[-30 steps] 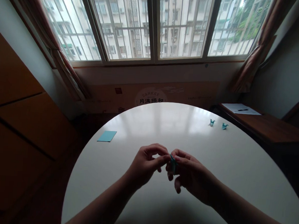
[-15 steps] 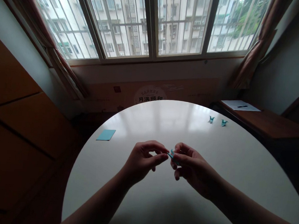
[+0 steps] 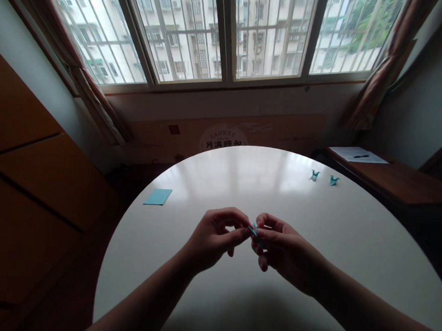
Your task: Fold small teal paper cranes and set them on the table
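A small folded piece of teal paper (image 3: 254, 231) is held between my two hands above the table. My left hand (image 3: 216, 238) pinches its left end between thumb and forefinger. From the other side, my right hand (image 3: 281, 248) grips the paper with thumb and fingers, hiding much of it. Toward the far right of the table stand two small folded paper cranes, one crane (image 3: 314, 175) just left of the other crane (image 3: 334, 181). A flat stack of square teal paper (image 3: 158, 197) lies at the left.
The round white table (image 3: 212, 177) spreads under my hands. Behind it on the right, a brown wooden desk (image 3: 412, 186) bears a white sheet (image 3: 345, 153) and a pen (image 3: 361, 156). Barred windows and curtains are at the back, an orange-brown cabinet (image 3: 22, 187) at the left.
My left fingertips have shifted slightly right along the paper, closer to my right fingers. The folded paper has tilted a little. The whole view has moved slightly.
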`<state>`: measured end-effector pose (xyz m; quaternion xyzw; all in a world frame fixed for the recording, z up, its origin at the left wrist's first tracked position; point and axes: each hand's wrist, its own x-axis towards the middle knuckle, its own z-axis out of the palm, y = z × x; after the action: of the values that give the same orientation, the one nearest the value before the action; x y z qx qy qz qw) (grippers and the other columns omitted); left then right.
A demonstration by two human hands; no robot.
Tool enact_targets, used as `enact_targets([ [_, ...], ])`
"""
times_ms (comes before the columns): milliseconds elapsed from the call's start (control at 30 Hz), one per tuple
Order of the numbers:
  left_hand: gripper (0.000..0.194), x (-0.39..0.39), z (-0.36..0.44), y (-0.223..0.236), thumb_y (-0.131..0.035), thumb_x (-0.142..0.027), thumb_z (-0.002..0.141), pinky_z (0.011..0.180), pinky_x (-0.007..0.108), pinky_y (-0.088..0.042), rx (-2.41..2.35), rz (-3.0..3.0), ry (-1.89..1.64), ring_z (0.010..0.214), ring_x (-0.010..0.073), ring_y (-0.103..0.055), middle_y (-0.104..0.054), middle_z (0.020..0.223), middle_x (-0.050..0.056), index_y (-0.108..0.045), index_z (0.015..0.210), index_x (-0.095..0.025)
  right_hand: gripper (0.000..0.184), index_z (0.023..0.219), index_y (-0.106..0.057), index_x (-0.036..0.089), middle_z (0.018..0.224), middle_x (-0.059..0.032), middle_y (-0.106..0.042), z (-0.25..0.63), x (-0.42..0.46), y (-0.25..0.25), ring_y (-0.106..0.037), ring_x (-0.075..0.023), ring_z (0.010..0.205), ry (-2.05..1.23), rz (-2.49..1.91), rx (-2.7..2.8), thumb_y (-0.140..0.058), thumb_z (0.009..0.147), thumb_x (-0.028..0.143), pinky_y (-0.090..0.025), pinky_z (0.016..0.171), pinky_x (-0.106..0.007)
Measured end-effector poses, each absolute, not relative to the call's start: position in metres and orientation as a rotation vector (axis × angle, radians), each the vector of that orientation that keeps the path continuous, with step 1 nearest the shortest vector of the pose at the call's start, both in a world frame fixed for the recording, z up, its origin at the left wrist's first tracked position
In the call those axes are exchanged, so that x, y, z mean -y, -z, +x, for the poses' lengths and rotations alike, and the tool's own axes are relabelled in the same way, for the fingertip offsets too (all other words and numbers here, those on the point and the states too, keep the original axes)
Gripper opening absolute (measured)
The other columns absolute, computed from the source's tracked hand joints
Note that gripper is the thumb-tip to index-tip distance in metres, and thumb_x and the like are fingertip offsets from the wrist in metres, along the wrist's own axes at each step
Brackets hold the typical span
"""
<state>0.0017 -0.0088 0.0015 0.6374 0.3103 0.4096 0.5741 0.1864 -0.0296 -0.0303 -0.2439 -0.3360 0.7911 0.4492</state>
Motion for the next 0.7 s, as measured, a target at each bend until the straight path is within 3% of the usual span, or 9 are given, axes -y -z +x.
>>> enact_targets([
  [167,0.018,0.009,0.002,0.0,-0.075,-0.029,0.08,0.04,0.017,-0.044,-0.743,1.49,-0.928,0.061,0.0126,-0.056,-0.062,0.073,0.004,-0.069,0.081,-0.012,0.029,0.084,-0.06,0.019,0.072,0.002,-0.061,0.186,0.03,0.032,-0.056,-0.0115,0.065,-1.905,-0.617,0.879,-0.087,0.074,0.025,-0.051,0.049,-0.019],
  [300,0.009,0.012,0.003,-0.001,-0.07,-0.021,0.079,0.042,0.017,-0.044,-0.815,1.532,-0.942,0.06,0.0116,-0.053,-0.06,0.075,0.002,-0.067,0.083,-0.014,0.03,0.081,-0.062,0.019,0.071,0.0022,-0.062,0.189,0.028,0.033,-0.055,-0.012,0.064,-1.689,-0.698,1.018,-0.089,0.072,0.027,-0.052,0.052,-0.021],
  [467,0.007,0.017,0.006,-0.008,-0.065,-0.01,0.072,0.045,0.017,-0.039,-0.91,1.722,-1.023,0.066,0.012,-0.055,-0.061,0.079,0.002,-0.065,0.077,-0.015,0.027,0.084,-0.064,0.02,0.083,-0.001,-0.065,0.193,0.028,0.032,-0.06,-0.0155,0.071,-1.403,-0.76,1.241,-0.088,0.074,0.027,-0.053,0.055,-0.025],
  [700,0.007,0.011,0.002,-0.005,-0.072,-0.02,0.075,0.041,0.017,-0.044,-0.792,1.502,-0.893,0.064,0.0132,-0.054,-0.062,0.077,0.004,-0.068,0.078,-0.015,0.026,0.088,-0.066,0.021,0.084,-0.0008,-0.067,0.197,0.03,0.027,-0.061,-0.0151,0.07,-1.276,-0.763,1.373,-0.088,0.074,0.021,-0.053,0.058,-0.025],
])
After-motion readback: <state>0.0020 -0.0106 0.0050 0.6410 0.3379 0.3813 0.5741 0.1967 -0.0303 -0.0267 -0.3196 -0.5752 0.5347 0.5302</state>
